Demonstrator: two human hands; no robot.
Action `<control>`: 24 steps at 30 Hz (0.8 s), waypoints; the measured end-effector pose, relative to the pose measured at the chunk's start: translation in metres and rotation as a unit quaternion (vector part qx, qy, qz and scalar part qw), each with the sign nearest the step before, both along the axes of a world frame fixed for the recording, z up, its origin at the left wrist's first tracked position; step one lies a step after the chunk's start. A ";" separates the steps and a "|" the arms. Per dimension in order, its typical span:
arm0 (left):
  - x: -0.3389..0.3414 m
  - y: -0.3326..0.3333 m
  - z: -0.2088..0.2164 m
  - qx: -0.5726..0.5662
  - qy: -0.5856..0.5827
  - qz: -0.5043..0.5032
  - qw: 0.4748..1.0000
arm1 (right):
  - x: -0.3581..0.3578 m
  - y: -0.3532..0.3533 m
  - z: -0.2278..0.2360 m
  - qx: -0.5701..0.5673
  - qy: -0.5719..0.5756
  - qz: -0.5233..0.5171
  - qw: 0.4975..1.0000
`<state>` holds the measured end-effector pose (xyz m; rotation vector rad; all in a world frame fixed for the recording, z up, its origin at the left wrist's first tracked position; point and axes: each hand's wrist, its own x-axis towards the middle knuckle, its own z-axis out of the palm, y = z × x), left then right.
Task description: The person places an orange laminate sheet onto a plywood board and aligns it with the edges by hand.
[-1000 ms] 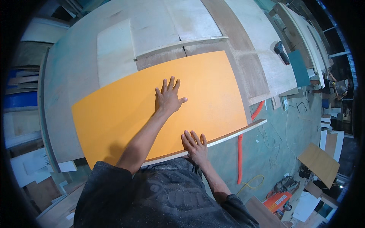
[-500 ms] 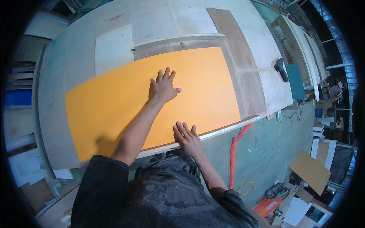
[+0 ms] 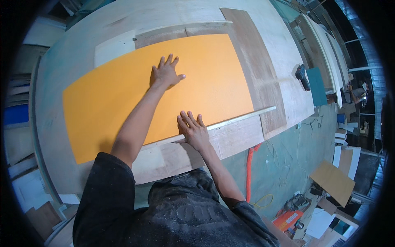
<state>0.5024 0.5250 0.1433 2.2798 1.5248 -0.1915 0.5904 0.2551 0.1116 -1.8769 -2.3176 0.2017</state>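
Note:
A large flat orange panel (image 3: 214,78) lies over a wooden frame on the worktable. My left hand (image 3: 166,74) rests on its middle, palm down, with the fingers spread. At the panel's near edge, my right hand (image 3: 195,133) lies with fingers stretched over the orange surface. Its palm is by the pale wood strip (image 3: 242,118) that runs along this edge. Another strip (image 3: 201,24) shows beyond the panel's far edge. Neither hand grips anything visible.
Under the panel's right side lies a brown board (image 3: 263,74) on the pale worktable (image 3: 294,82). A cordless power tool (image 3: 303,77) sits near the table's right end. A red coiled hose (image 3: 249,177) hangs by the near edge, and cables lie on the floor.
The orange panel and the frame strips have slid away from me across the table, both hands moving along with them. A band of tabletop now shows between my body and the near strip.

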 end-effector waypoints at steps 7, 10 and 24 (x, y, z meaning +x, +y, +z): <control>0.001 0.042 -0.012 0.002 0.005 0.000 1.000 | 0.002 0.039 0.004 0.001 0.057 0.000 0.998; 0.004 0.059 -0.013 0.009 0.001 0.003 1.000 | 0.002 0.056 0.008 -0.025 0.019 -0.005 1.000; 0.015 0.162 -0.037 0.014 0.014 0.018 1.000 | 0.002 0.147 -0.003 -0.005 -0.016 -0.014 1.000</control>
